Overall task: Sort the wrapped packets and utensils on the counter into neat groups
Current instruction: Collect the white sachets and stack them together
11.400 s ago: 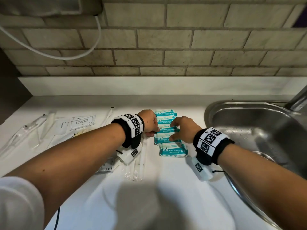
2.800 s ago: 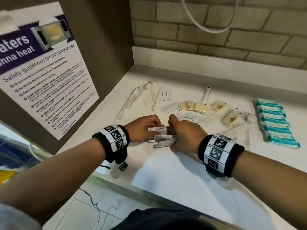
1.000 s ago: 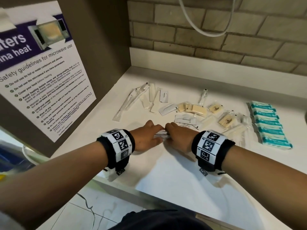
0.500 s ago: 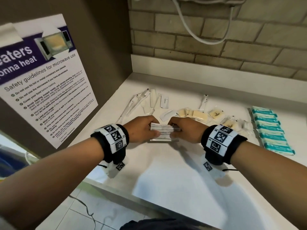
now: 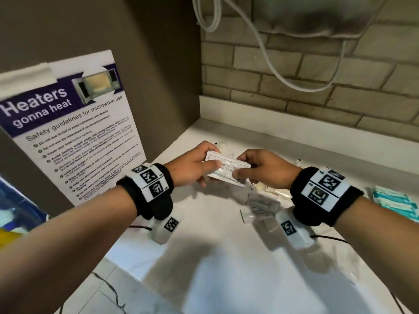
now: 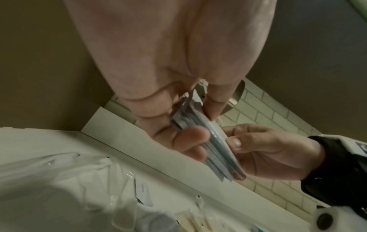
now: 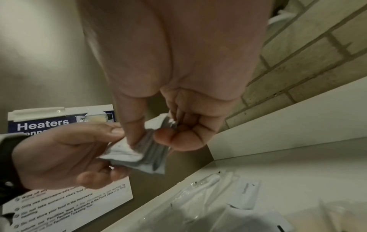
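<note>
A small stack of flat white sachets [image 5: 227, 169] printed with dark text is held in the air above the white counter [image 5: 226, 257]. My left hand [image 5: 192, 166] grips its left end with the thumb on top. My right hand [image 5: 260, 168] pinches its right end. In the left wrist view the sachet stack [image 6: 216, 146] shows edge-on between both hands. The right wrist view shows the same sachet stack [image 7: 139, 153] pinched by thumb and fingers. More wrapped packets [image 5: 263, 203] lie blurred on the counter under my right hand. Clear-wrapped utensils [image 7: 198, 188] lie near the back wall.
A row of teal wipe packs [image 5: 394, 203] lies at the right edge. A microwave safety poster [image 5: 68, 132] hangs on the brown side panel to the left. A brick wall [image 5: 294, 75] with a white cable [image 5: 272, 60] backs the counter. The counter's front edge [image 5: 127, 268] drops to tiled floor.
Both hands have lifted the sachet stack off the counter and raised it. The head view has tilted upward, so most packets on the counter are now hidden behind the hands.
</note>
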{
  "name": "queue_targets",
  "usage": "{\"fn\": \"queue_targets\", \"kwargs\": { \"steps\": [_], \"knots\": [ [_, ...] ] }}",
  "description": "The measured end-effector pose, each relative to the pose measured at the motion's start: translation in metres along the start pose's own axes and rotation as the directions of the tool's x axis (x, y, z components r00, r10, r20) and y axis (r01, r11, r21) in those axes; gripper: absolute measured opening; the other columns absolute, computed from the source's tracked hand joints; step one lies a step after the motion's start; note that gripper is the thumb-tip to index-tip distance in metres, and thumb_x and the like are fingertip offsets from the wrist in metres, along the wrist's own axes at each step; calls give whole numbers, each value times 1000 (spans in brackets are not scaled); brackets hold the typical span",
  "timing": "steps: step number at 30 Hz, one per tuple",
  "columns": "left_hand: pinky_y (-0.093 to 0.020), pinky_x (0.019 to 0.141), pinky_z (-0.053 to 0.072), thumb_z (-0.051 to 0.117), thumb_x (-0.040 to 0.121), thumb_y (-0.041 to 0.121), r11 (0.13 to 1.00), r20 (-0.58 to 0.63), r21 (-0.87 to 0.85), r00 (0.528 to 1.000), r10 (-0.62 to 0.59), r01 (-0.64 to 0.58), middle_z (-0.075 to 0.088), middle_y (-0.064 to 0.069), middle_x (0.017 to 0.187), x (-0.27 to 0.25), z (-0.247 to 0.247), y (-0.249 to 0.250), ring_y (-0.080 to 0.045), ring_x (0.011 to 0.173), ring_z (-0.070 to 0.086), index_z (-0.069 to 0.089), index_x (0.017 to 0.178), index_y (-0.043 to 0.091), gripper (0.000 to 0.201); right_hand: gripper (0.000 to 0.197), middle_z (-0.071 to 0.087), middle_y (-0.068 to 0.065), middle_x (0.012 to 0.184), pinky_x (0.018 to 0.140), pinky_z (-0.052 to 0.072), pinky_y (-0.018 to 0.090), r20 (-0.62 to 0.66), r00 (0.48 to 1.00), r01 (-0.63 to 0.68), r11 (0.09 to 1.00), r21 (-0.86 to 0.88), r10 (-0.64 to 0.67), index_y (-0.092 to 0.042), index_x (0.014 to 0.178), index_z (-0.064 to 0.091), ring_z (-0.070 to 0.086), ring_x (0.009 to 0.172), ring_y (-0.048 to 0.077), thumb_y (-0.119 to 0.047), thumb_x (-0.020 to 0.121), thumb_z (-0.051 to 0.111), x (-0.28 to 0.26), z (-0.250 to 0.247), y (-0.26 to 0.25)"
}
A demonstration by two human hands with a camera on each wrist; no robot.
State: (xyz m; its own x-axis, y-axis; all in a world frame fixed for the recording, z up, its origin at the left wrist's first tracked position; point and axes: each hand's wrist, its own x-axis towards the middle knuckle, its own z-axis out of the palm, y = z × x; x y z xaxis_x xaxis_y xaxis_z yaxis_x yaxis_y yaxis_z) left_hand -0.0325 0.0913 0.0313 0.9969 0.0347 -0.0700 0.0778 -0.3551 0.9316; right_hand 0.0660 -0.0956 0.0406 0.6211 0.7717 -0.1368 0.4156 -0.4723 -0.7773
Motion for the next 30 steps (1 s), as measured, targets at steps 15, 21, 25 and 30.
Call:
{"fn": "queue_targets", "kwargs": {
  "steps": [15, 21, 25, 30],
  "knots": [
    [-35, 79, 58, 43, 101, 10, 996, -455, -21, 888, 72, -91, 59, -12, 116, 78, -95, -23, -18, 83, 62, 38, 111, 17, 13, 89, 13, 6, 162, 119, 2, 51, 99, 932, -231, 782, -578, 349, -39, 152, 14, 3, 149, 32, -82, 78, 38, 142, 53, -32],
    [-9, 54, 48, 43, 100, 8, 995, -430, -49, 901, 59, -89, 59, -14, 114, 104, -106, -53, -13, 73, 59, 39, 111, 16, 14, 117, -10, 7, 162, 109, -9, 70, 99, 903, -259, 715, -649, 417, -51, 147, -4, -18, 143, 46, -101, 48, 34, 191, 88, -19],
    [-9, 49, 44, 45, 100, 8, 994, -397, -92, 918, 22, -63, 60, -14, 114, 113, -106, -64, -12, 71, 58, 41, 111, 16, 14, 94, -4, 9, 162, 113, -9, 60, 102, 902, -256, 709, -657, 420, -35, 154, 6, -10, 146, 42, -75, 80, 48, 175, 85, -22],
    [-12, 51, 44, 44, 100, 12, 997, -303, -79, 953, -4, -21, 63, -14, 114, 119, -102, -75, -17, 70, 61, 40, 111, 18, 13, 99, -1, -1, 163, 116, 8, 61, 107, 899, -281, 746, -604, 424, -39, 152, 10, -8, 147, 41, -76, 73, 56, 140, 75, -2]
  ]
}}
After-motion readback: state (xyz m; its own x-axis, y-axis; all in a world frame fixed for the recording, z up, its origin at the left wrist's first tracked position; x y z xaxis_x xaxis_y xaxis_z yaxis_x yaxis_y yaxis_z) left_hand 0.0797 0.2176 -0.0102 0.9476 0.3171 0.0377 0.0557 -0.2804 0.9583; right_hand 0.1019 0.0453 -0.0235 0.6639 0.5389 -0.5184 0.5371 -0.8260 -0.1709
